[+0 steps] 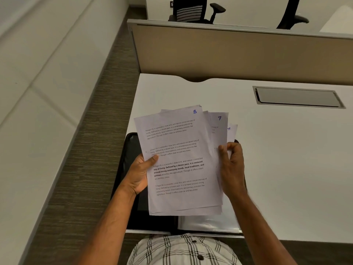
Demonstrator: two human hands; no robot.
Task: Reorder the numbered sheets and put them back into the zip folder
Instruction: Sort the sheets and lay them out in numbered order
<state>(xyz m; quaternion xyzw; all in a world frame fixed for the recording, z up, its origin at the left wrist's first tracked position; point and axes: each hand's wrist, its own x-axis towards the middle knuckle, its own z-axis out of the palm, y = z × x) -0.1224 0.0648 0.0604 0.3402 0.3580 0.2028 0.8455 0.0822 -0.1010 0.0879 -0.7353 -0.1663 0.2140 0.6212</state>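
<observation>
I hold a fanned stack of printed numbered sheets [181,159] above the desk. The top sheet is marked 8; a sheet marked 7 [219,123] and one marked 4 [231,131] peek out behind it on the right. My left hand [139,175] grips the stack's left edge, thumb on the top page. My right hand [232,169] pinches the right edges of the sheets. Under the stack lies the black zip folder [129,150], open on the desk, with a clear plastic pocket [208,223] showing at its lower right.
The white desk [286,169] has a grey cable hatch [298,97] at the back right. A beige partition [238,54] closes off the far edge. Two black office chairs [191,10] stand beyond it. Carpet strip and wall lie to the left.
</observation>
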